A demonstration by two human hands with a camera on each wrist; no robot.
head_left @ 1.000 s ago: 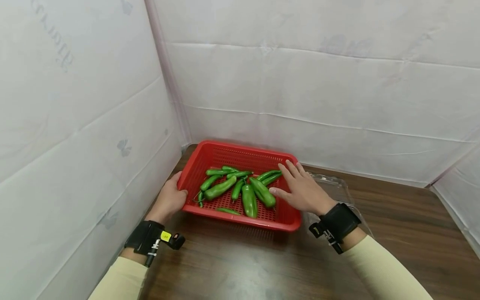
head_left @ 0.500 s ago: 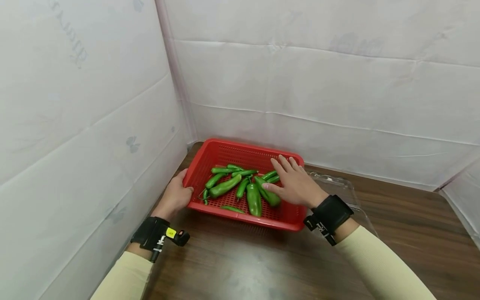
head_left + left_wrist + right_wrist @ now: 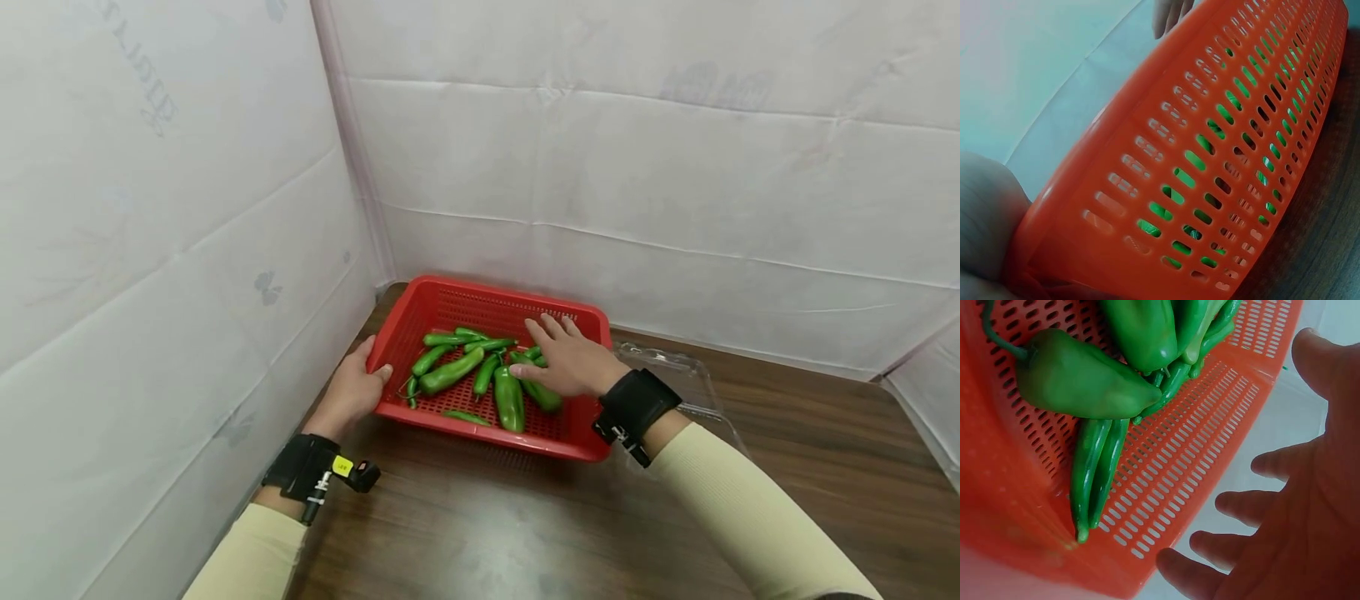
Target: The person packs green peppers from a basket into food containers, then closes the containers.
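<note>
Basket: I see a red plastic basket (image 3: 420, 321) with slotted walls, a little left of the centre in the head view, on a dark wooden table (image 3: 487, 525). It stands in the corner formed by the white sheet walls (image 3: 637, 175).

Peppers: a heap of green peppers (image 3: 450, 372) lies on the basket floor, long thin ones and some thicker ones, touching and crossing each other. In the right wrist view one thick pepper (image 3: 1085, 378) lies over two thin ones (image 3: 1094, 472), close to the basket wall.

Left hand: my left hand (image 3: 352, 392) is at the near left corner of the basket. The thumb lies over the rim and the fingers go around the outside of the wall, so it grips the basket. In the left wrist view the basket wall (image 3: 1210, 156) fills almost the whole frame, and a part of the hand is in the lower left corner.

Right hand: my right hand (image 3: 566, 367) is above the right part of the basket, palm down, over the peppers there. The fingers (image 3: 1241, 506) are spread and almost straight, and they hold nothing. I cannot tell if the fingertips touch a pepper.

Other things: a clear plastic container (image 3: 686, 383) lies on the table just to the right of the basket, partly behind my right wrist. Both wrists carry a black band, and the sleeves are cream coloured.
</note>
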